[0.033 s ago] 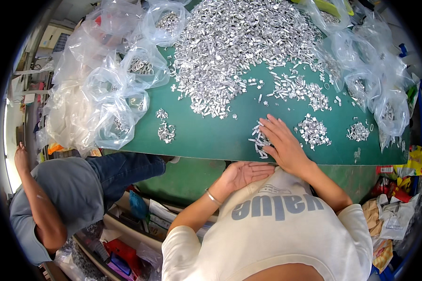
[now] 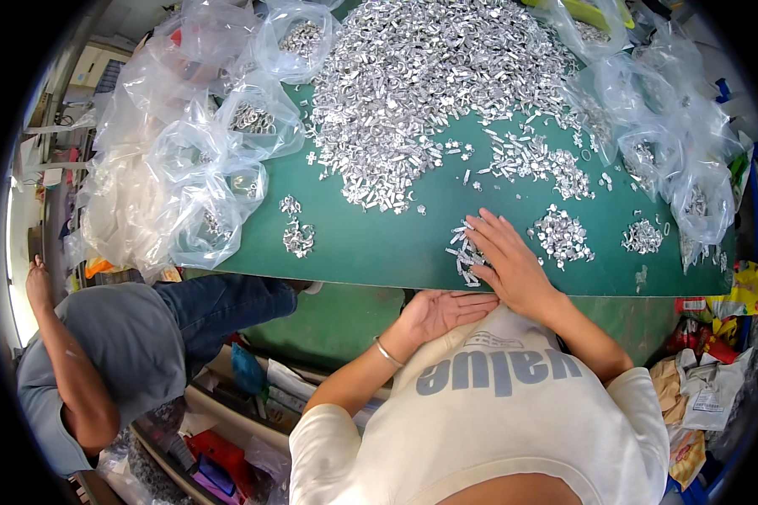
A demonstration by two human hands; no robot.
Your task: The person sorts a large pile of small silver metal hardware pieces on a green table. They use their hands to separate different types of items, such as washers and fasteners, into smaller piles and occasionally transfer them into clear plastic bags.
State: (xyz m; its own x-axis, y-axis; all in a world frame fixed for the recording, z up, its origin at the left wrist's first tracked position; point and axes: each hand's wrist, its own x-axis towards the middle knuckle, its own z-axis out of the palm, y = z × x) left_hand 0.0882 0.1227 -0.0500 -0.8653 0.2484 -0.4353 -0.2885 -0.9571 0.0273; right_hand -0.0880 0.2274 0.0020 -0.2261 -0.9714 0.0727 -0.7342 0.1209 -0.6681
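Small silver pieces lie right of centre, just left of your right hand, its fingers extended flat. Your left hand lies palm-up, fingers straight, below the green tabletop. That surface stretches left to another small pile; clear bags crowd the upper left.

Silver metal pieces beside the right hand's fingers lie on a plain deep-green counter. Back from the fingers, a cream shirt bears grey-blue lettering; far left of them, a plain grey-blue shirt meets dark-blue trousers.
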